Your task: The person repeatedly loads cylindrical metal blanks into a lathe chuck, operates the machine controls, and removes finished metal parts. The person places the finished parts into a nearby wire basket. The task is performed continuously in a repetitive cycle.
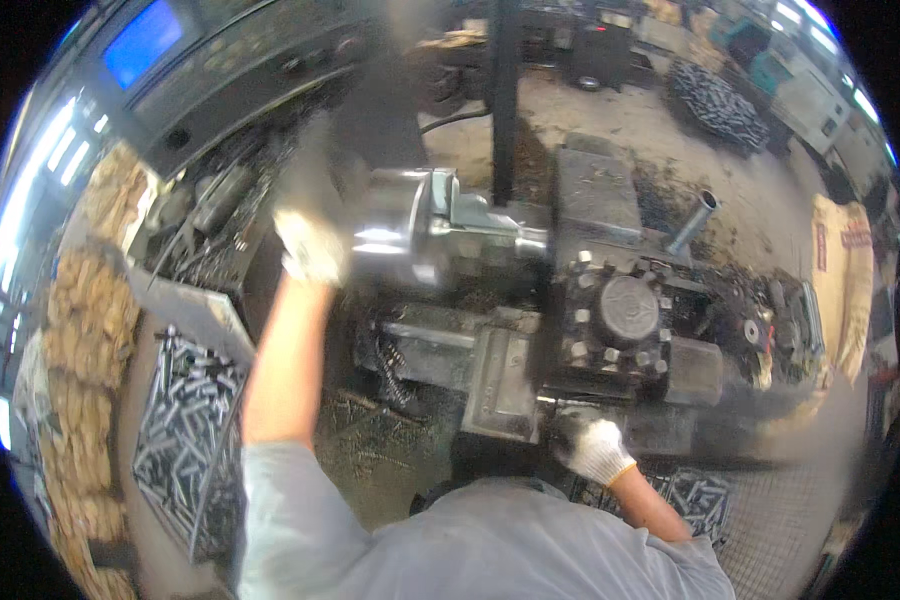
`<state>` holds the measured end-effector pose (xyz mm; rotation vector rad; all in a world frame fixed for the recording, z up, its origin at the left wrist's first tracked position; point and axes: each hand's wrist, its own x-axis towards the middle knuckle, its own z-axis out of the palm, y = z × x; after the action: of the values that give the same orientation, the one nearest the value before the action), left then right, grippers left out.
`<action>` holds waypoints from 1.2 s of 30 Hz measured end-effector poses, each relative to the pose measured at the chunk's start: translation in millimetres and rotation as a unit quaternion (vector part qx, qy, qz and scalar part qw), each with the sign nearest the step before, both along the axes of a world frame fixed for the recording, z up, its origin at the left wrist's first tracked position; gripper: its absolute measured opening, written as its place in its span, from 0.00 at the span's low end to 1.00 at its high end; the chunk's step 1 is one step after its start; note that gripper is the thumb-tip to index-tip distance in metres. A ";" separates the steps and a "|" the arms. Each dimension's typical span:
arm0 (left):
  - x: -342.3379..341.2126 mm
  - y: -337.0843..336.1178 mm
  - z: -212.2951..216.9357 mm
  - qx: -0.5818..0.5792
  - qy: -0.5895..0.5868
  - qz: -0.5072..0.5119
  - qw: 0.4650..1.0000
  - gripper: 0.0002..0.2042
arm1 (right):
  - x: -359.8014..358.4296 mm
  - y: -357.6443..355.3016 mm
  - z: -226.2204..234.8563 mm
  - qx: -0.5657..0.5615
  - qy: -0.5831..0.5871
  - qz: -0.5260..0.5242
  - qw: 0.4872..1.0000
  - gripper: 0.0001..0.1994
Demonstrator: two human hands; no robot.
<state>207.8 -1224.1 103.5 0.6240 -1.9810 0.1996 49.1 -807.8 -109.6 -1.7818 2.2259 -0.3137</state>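
Observation:
I stand at a metal lathe. My left hand [310,245], in a white work glove, reaches up beside the shiny round chuck [400,230]; it is blurred, and whether it grips anything I cannot tell. A metal workpiece [505,238] sticks out of the chuck toward the tool turret [620,320]. My right hand [590,445], also gloved, rests closed at the front lower edge of the carriage [505,385], apparently on a handle that the glove hides.
A tray of grey metal rods [185,430] lies at the lower left, more rods [700,495] at the lower right. Stacked tan sacks [85,330] line the left. A control panel with a blue screen [145,40] sits above. Metal chips cover the bed.

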 end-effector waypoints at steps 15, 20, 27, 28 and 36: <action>512.3 754.6 -448.2 0.613 0.294 0.666 0.307 0.23 | 280.0 -130.2 -3.1 -0.091 -0.076 0.464 0.878 0.14; 475.4 1024.4 -475.8 0.510 0.497 0.689 0.133 0.26 | 464.1 -54.1 -31.9 -0.034 -0.087 0.632 0.769 0.12; 382.3 1133.3 -467.8 -0.218 0.776 0.584 -0.095 0.32 | 630.5 55.6 -62.4 0.082 -0.004 0.801 0.593 0.14; 377.8 1137.3 -453.5 -0.232 0.738 0.622 -0.119 0.33 | 650.5 63.8 -63.9 0.076 -0.004 0.824 0.562 0.14; 377.8 1152.2 -348.8 -0.182 0.490 0.811 -0.262 0.32 | 832.1 126.6 -56.9 0.056 0.034 0.907 0.415 0.15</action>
<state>585.6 -71.8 -245.3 -2.0608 -2.5840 -1.5416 881.2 -681.2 -166.5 -2.7068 -0.6520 0.4055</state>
